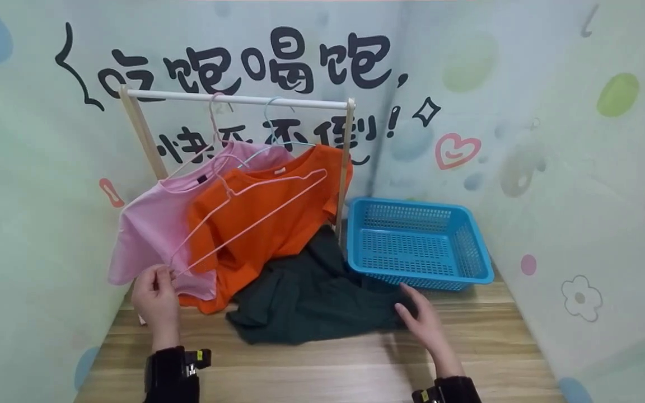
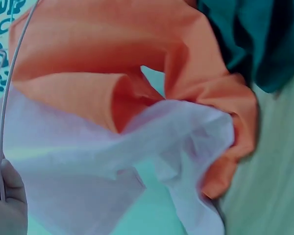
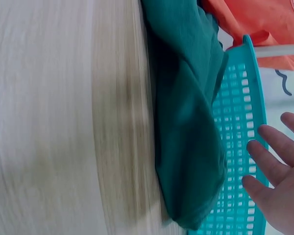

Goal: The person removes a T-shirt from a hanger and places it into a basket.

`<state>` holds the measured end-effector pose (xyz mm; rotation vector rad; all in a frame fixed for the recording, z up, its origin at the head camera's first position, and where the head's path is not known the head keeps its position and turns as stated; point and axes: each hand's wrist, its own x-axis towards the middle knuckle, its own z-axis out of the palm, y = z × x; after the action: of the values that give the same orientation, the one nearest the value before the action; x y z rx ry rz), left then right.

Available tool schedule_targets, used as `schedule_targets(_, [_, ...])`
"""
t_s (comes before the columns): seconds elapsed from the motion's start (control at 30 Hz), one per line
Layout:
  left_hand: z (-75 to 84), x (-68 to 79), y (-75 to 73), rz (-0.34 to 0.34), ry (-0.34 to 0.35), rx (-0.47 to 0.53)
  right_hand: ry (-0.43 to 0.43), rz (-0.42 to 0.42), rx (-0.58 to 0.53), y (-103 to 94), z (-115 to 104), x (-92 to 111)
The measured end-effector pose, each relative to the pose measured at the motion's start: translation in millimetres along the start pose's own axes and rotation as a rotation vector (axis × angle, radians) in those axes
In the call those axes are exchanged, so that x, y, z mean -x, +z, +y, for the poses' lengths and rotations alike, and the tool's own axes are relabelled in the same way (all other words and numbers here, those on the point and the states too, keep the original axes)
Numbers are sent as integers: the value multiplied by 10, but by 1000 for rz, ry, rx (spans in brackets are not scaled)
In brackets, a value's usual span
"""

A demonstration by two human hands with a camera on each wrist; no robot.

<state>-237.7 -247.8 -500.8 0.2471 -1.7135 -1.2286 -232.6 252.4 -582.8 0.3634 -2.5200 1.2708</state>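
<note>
My left hand (image 1: 156,294) pinches one end of a bare pink clothes hanger (image 1: 266,224), which is held up in front of the hung shirts. In the left wrist view, the hanger's thin bar (image 2: 9,88) runs up from the fingers. My right hand (image 1: 423,319) is spread, with nothing in its grasp, by the right end of a crumpled dark green garment (image 1: 311,305). The right wrist view shows its fingers apart, near the blue basket (image 3: 257,93). Behind the hanger are an orange shirt (image 1: 277,224) and a pink shirt (image 1: 149,224).
A small rack with a white rail (image 1: 177,96) and wooden posts stands at the back, with pink and light blue hanger hooks over the rail. The blue basket (image 1: 412,280) sits right of it on the wooden tabletop (image 1: 300,369). Printed walls enclose the sides.
</note>
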Motion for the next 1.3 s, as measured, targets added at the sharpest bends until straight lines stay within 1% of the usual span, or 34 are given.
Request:
schedule_targets(0.03, [34, -17, 33, 8, -8, 4, -17, -1, 8, 23, -19, -5])
schedule_targets(0.1, [103, -58, 110, 17, 4, 9, -47, -6, 26, 69, -57, -16])
schedule_targets(0.23, [257, -131, 277, 27, 66, -27, -91, -25, 59, 151, -132, -35])
schedule_targets(0.53, [570, -236, 631, -32, 189, -78, -65, -96, 31, 271, -238, -45])
schedule_targets(0.8, [821, -341, 870, -94, 184, -84, -64, -122, 27, 379, -308, -61])
schedule_targets(0.9, [899, -387, 946, -108, 205, -101, -71, -137, 31, 424, -336, -81])
schedule_targets(1.03, [993, -439, 1040, -127, 215, -137, -83, -164, 33, 511, -353, -106])
schedule_targets(1.1, [1035, -453, 1085, -133, 221, -146, -90, -180, 33, 556, -360, -113])
schedule_targets(1.2, [1082, -455, 1155, -146, 255, -161, -117, -199, 45, 612, -373, -122])
schedule_targets(1.3, [1106, -435, 1225, -184, 270, -181, -144, -216, 70, 657, -377, -136])
